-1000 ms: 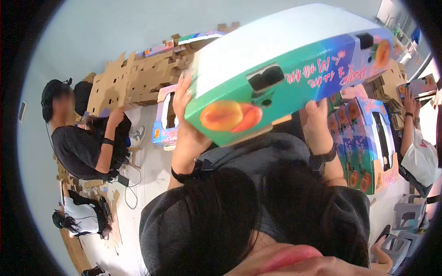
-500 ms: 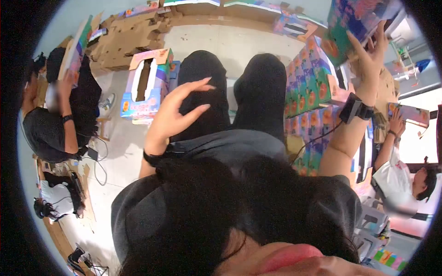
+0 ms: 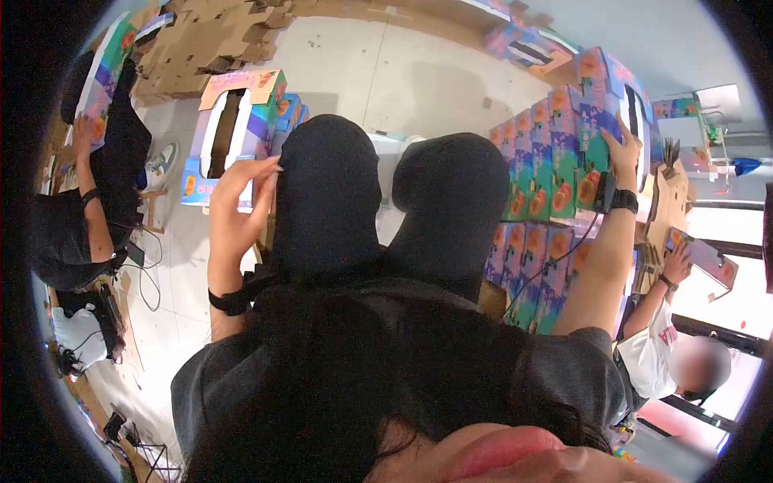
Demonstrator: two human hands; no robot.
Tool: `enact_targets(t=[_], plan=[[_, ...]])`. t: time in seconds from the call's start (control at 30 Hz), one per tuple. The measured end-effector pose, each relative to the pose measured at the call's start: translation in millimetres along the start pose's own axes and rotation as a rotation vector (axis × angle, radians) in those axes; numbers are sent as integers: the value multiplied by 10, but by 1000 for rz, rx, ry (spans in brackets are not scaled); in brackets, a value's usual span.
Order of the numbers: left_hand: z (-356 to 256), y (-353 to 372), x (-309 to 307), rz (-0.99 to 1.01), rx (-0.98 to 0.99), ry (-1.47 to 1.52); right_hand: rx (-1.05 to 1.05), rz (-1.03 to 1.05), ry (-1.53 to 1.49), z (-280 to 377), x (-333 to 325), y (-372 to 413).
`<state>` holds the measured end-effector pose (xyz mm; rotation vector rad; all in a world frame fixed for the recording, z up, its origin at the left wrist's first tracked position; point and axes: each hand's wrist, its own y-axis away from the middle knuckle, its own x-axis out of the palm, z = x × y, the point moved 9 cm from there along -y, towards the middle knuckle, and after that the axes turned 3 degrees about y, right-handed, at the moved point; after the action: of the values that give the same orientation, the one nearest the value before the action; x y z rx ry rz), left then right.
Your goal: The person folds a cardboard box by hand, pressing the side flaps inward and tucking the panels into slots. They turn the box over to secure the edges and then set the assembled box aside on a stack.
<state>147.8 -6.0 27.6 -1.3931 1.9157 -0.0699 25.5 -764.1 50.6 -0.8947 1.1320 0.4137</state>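
On the right, my right hand (image 3: 622,157) grips the edge of a printed carton (image 3: 597,97) standing at the end of a row of similar cartons (image 3: 535,161). Its thumb lies on the patterned face and its other fingers are by the slot side. My left hand (image 3: 241,193) is raised beside my left knee, with nothing visible in it. Its fingers are curved, the thumb apart from them. Just behind that hand stands a carton with a long opening (image 3: 229,133), its lower right part hidden by the hand.
More cartons (image 3: 527,249) are stacked below the right row. Flattened brown cardboard (image 3: 201,40) lies at the upper left. One person (image 3: 64,241) holds a carton at the left, and another (image 3: 652,338) holds one at the right. A blue box (image 3: 287,111) is by my left knee.
My right hand has come down with the carton, from the upper right to the row's end. My left hand has moved left, towards the left carton. The view has shifted.
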Motion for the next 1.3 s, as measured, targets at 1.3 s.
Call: enact_targets(t=[1.3], plan=[[3409, 749, 343, 259, -777, -889, -181, 864, -823, 3170, 73, 2603]])
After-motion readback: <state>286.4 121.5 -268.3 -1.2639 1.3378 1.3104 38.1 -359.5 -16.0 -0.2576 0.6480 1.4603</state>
